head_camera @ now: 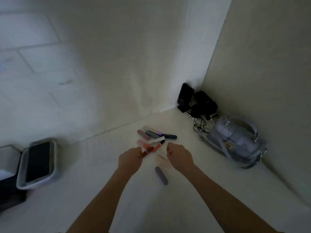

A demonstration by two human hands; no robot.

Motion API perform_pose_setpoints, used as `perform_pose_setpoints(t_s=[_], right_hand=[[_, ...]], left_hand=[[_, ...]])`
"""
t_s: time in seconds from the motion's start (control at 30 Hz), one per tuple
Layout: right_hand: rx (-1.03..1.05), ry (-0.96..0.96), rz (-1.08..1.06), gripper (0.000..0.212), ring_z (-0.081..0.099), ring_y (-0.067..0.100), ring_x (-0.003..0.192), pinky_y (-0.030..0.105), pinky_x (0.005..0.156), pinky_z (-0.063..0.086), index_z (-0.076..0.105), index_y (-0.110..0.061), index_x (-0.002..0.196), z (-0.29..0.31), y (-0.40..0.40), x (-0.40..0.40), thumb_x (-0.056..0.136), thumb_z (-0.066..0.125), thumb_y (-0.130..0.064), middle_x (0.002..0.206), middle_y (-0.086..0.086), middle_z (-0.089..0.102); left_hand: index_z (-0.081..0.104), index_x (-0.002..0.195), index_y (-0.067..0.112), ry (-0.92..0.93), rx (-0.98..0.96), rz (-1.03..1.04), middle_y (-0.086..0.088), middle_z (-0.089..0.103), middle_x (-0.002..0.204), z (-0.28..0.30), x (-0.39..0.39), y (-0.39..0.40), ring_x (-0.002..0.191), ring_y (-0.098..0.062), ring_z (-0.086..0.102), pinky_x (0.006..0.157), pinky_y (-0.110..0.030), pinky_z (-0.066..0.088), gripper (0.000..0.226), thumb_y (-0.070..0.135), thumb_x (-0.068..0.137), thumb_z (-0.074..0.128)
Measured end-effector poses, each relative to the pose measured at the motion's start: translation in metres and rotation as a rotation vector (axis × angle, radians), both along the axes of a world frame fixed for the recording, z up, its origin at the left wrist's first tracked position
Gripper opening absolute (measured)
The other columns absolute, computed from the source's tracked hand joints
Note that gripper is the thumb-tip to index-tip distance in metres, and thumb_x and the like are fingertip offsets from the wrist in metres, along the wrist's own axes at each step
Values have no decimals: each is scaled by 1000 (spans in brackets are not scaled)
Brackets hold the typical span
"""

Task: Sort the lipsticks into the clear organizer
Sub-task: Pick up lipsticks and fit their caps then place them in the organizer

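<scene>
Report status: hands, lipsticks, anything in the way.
Left hand grips the dark red lipstick; right hand curled, holding nothing visible. Other lipsticks loose on the table. No clear organizer identifiable. Nothing blocking.

Place: you are in a home, most likely a bedroom or dressing corner, dimly lit.
Walls: plain pale walls meet in a corner right behind the white table (117, 190) you stand at.
Personal items: a grey-blue quilted handbag (235, 142) with a strap and metal clasp sits against the right wall.
Cosmetics: loose lipsticks (155, 138) lie scattered on your table, the kind of clutter a vanity collects.
Electronics: small black devices (195, 100) with tangled cables are tucked into the corner.
Left edge: a dark phone-like screen (39, 161) lies in a light grey tray (21, 182).
</scene>
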State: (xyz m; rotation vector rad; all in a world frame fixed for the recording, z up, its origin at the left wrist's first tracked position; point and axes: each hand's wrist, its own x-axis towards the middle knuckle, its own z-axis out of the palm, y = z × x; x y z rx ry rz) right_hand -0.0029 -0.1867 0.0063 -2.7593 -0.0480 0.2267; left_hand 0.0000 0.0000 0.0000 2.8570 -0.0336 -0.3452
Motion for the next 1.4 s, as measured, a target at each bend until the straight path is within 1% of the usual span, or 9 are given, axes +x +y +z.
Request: perform_pose_setpoints(t_s=[0.3, 0.47, 0.53, 0.63, 0.77, 0.87, 1.03, 1.23, 1.4], right_hand=[[70, 250, 81, 31, 53, 25, 110, 35, 87, 46, 46, -19, 122, -44, -6, -32, 92, 52, -24, 117, 8, 55], [154, 246, 77, 43, 59, 29, 102, 38, 86, 49, 47, -22, 121, -52, 9, -41, 96, 34, -54, 111, 11, 61], [172, 247, 84, 43, 59, 29, 103, 37, 86, 49, 47, -24, 120, -56, 15, -42, 95, 33, -56, 111, 11, 63], [181, 299, 144, 36, 56, 29, 109, 34, 85, 46, 45, -23, 124, -60, 18, -39, 96, 41, -45, 114, 12, 59], [104, 335, 257, 44, 53, 31, 112, 36, 86, 47, 39, -22, 134, -66, 19, -34, 91, 47, -20, 123, 14, 49], [118, 321, 275, 44, 55, 32, 107, 34, 82, 44, 37, -26, 135, -69, 21, -33, 93, 44, -20, 117, 16, 49], [109, 348, 296, 53, 57, 34, 98, 34, 80, 45, 25, -33, 143, -70, 21, -32, 93, 42, -24, 104, 13, 48], [99, 369, 294, 55, 57, 34, 96, 37, 79, 45, 27, -29, 140, -70, 18, -36, 88, 45, -20, 104, 14, 50], [80, 381, 303, 57, 58, 36, 95, 37, 76, 44, 27, -26, 138, -70, 16, -36, 86, 48, -19, 106, 16, 51]], left_hand=[[47, 113, 14, -80, -5, 157, -7, 64, 109, -29, -27, 39, 85, -28, 65, 70, -34, 49, 21, 17, 92, 44], [45, 115, 9, -164, 21, 155, -10, 61, 103, -32, -29, 52, 71, -29, 63, 52, -31, 42, 27, 12, 89, 49], [43, 119, 9, -138, 47, 188, -10, 56, 105, -34, -27, 59, 72, -28, 62, 51, -32, 41, 32, 13, 88, 51], [43, 118, 9, -82, 84, 225, -10, 51, 110, -37, -24, 67, 81, -28, 62, 55, -33, 44, 31, 16, 89, 52], [54, 100, 8, -56, 110, 215, -9, 52, 105, -42, -22, 70, 81, -26, 59, 60, -34, 47, 13, 16, 91, 48], [51, 105, 10, -66, 105, 213, -8, 53, 106, -46, -24, 69, 83, -27, 60, 57, -33, 44, 15, 16, 92, 47], [37, 127, 9, -89, 80, 256, -9, 53, 112, -49, -22, 70, 86, -28, 63, 56, -33, 43, 40, 17, 90, 51], [51, 104, 9, -56, 99, 221, -9, 54, 105, -53, -21, 70, 83, -26, 60, 61, -35, 48, 15, 16, 92, 46], [43, 120, 10, -83, 116, 233, -7, 54, 107, -57, -27, 67, 85, -26, 61, 54, -32, 39, 30, 12, 90, 47]])
